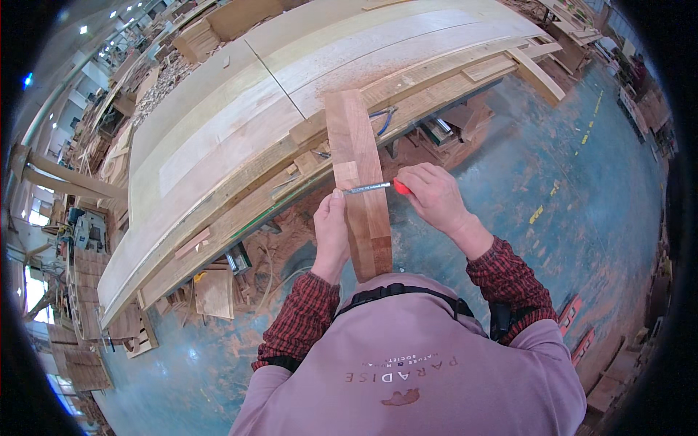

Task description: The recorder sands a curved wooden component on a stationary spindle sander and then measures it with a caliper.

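A long wooden board (369, 208) made of joined pieces runs from the workbench toward my body. My left hand (331, 231) grips its left edge, fingers partly hidden, the thumb near the tip of a flat metal tool. My right hand (435, 198) is closed round the red end of this red-handled flat metal tool (367, 188). Its silver strip, with dark marks, lies across the board's face. I cannot tell its exact kind. Blue-handled pliers (384, 120) rest beside the board on the bench edge.
The long workbench (218, 138) has a pale panel top and timber strips along its near edge. Wood offcuts (214, 293) and sawdust lie beneath it on the blue floor (523, 196). Red tools or clamps (570, 314) stand at the right. Stacked boards (87, 283) are at the left.
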A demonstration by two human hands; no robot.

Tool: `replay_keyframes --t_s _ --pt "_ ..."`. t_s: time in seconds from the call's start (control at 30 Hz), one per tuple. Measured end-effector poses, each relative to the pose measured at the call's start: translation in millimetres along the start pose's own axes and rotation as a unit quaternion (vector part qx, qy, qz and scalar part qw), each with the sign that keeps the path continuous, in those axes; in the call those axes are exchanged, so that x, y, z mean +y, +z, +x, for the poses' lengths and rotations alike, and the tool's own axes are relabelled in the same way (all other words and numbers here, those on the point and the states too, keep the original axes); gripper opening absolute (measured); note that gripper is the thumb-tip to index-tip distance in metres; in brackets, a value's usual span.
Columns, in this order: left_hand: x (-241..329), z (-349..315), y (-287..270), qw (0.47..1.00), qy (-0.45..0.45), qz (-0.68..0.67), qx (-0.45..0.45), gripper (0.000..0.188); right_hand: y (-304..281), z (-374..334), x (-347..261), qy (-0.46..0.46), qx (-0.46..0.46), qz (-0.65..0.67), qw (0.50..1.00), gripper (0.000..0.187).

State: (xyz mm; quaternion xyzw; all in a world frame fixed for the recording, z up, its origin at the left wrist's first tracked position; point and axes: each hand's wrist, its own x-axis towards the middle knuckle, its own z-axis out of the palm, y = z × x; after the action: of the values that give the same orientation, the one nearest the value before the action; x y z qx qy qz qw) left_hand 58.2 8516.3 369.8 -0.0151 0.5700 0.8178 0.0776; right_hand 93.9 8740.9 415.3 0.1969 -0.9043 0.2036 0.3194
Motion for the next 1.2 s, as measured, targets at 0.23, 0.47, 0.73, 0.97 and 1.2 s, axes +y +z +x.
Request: replay_keyframes --t_s 0.23,0.47,0.73,0.97,1.2 --pt "-4.8 2.4 -5.2 1.000 -0.001 -0.003 -0.009 0.037 0.4 -2.7 0.0 -0.018 0.025 -0.014 0.999 0.022" --pt "-3.4 2.3 -5.0 1.000 -0.001 -0.011 -0.019 0.037 -0.3 -3.7 0.1 -0.026 0.032 -0.023 0.999 0.022" --pt "3.1 0.1 -2.1 0.999 -0.009 -0.010 -0.029 0.038 -1.8 -3.0 -1.7 -0.029 0.038 -0.028 0.998 0.023" --pt "3.4 2.6 -5.0 0.998 -0.041 -0.040 -0.030 0.036 1.6 -0.9 0.1 -0.026 0.029 -0.021 0.999 0.020" --pt "-0.2 12.8 -13.0 0.992 -0.091 -0.067 -0.054 0.034 5.8 14.2 0.7 -0.011 -0.081 -0.021 0.996 0.021"
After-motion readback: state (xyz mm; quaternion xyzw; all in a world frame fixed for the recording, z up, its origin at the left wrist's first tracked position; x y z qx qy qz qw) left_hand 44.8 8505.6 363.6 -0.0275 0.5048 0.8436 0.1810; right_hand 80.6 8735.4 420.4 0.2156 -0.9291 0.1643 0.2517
